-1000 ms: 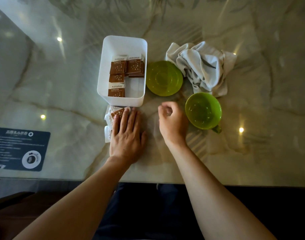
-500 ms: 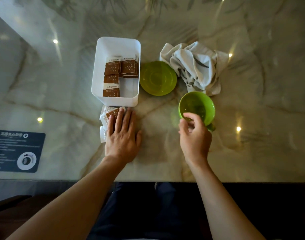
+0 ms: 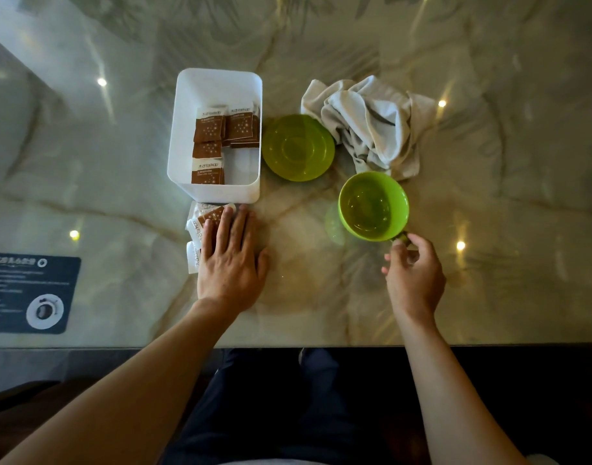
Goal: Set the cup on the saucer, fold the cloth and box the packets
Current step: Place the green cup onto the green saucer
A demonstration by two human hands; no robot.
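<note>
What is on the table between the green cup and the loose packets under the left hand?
Nothing: the head view shows only bare marble table between the green cup and the loose packets under the left hand.

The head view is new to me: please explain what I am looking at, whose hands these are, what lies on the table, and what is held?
There is no machine here. A person wears a camera on the head, so it looks down at their own two hands and a glossy marble table.

On it stand a white plastic box with brown packets inside, an empty green saucer, a crumpled pale cloth and a green cup.

The left hand rests flat on more loose brown packets in front of the box. The right hand pinches the cup's handle.
</note>
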